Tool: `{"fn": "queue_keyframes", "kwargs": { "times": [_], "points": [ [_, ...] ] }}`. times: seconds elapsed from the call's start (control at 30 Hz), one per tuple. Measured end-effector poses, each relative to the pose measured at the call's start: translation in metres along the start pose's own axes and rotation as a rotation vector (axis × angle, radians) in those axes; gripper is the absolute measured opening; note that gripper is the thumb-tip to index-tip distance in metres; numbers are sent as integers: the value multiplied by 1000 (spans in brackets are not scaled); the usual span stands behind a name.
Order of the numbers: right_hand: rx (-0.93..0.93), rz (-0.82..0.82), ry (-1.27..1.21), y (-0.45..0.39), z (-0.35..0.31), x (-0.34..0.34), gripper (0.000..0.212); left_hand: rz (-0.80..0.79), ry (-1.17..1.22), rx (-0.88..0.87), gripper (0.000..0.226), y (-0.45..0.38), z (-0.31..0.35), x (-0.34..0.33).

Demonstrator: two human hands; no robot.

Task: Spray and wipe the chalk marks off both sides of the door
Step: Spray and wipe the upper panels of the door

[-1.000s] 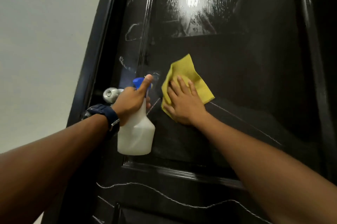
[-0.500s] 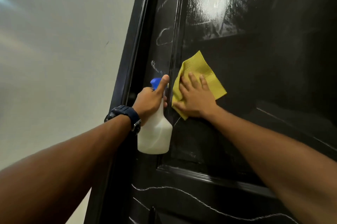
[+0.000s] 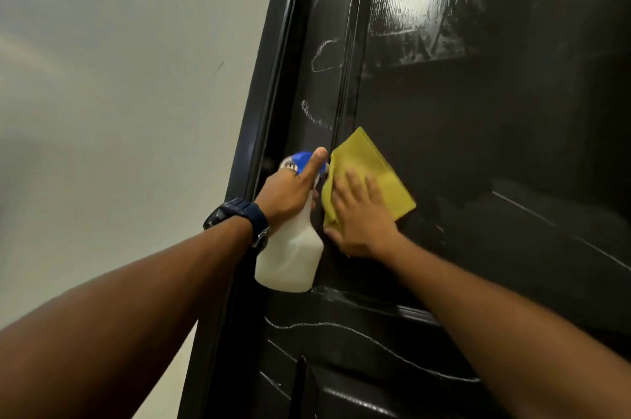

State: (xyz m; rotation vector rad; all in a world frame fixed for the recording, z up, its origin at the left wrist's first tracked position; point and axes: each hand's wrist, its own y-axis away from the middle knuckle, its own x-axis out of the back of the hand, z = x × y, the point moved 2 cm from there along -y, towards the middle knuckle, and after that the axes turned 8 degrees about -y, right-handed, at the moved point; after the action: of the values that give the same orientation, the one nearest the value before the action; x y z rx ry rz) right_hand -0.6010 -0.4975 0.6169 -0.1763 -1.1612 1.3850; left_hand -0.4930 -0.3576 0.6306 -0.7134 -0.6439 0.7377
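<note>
Right hand point(image 3: 363, 215) of the person lies flat, with the fingers straight, and it presses the yellow cloth point(image 3: 370, 176) against the black door point(image 3: 495, 131), at the left edge of the middle panel. From the head view, the only one we have, we see the left hand point(image 3: 290, 190) beside it. It grips the neck of the white spray bottle point(image 3: 290, 258), and the thumb lies along the blue nozzle head point(image 3: 302, 159). Cloth and nozzle are almost touching.

We judge that several things could go wrong from here. Both hands are very near, so a wide stroke to the left could knock the bottle or push the cloth against the nozzle. Chalk marks point(image 3: 326, 55) stand on the narrow strip left of the panel, above the bottle, and long chalk lines point(image 3: 358, 333) run below the panel. These are easy to miss, because the raised moulding separates them from the flat part that the cloth covers. Higher up the panel shines wet and smeared under the light. If the cloth is already full of chalk, it may only spread a grey film. Pressing hard could also swing the door. We cannot see the other side of the door, so we cannot tell its state.
</note>
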Motion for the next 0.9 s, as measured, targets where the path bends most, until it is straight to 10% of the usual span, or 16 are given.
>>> {"fn": "queue_keyframes", "kwargs": {
  "times": [0.17,0.4,0.6,0.9],
  "points": [
    [269,-151,20,85,-11,-24,70,4,-19,-59,66,13,20,12],
    [-197,79,-87,-20,43,30,77,5,1,-67,70,19,15,16],
    [-86,-43,-49,71,16,-15,77,-40,76,-70,75,27,19,5],
    [-107,-58,5,-57,49,59,77,18,-25,-85,84,21,27,11]
  ]
}}
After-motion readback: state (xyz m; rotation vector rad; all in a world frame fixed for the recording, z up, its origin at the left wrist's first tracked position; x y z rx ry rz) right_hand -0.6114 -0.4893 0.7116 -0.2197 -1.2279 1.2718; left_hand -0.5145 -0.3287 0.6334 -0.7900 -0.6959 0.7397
